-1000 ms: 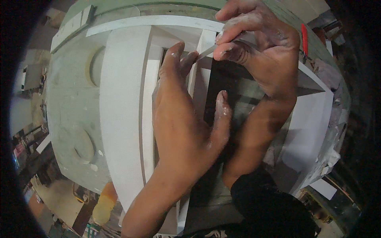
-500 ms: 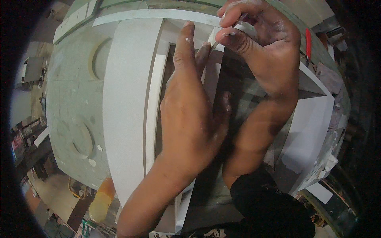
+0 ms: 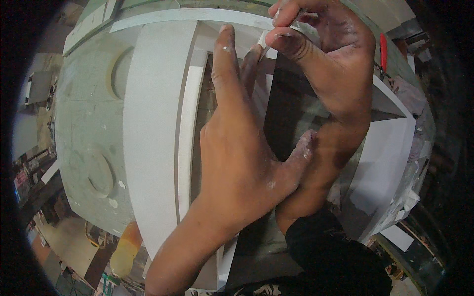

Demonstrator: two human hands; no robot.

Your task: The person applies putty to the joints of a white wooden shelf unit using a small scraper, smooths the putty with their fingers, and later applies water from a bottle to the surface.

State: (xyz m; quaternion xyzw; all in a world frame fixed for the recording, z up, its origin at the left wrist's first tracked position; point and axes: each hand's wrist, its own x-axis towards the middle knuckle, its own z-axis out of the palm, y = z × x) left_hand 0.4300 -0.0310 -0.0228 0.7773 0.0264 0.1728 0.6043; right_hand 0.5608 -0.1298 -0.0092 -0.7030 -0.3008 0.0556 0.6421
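Note:
A curved white panel structure (image 3: 150,118) with a raised white inner strip (image 3: 187,128) lies in front of me. My left hand (image 3: 237,158) is stretched over its inner gap, index finger pointing at the far crosspiece and thumb spread to the right. Its other fingers are partly hidden, reaching down by a short white edge piece. At the far end, my right hand (image 3: 340,64) is closed in a pinch above the far white rim (image 3: 217,17). A thin bit of something shows between its fingertips, too small to name. Whitish residue marks the fingers of both hands.
The green worktop (image 3: 89,133) carries two ring-shaped raised marks at the left. A red-handled tool (image 3: 383,52) lies at the far right. Beside it is a crumpled greyish cloth (image 3: 410,96). A white side panel (image 3: 380,163) stands at the right. A yellowish bottle (image 3: 123,254) sits at lower left.
My left thumb has swung out to the right, away from the palm, in front of my right forearm. The white structure has shifted slightly left in view. My right hand keeps its pinch.

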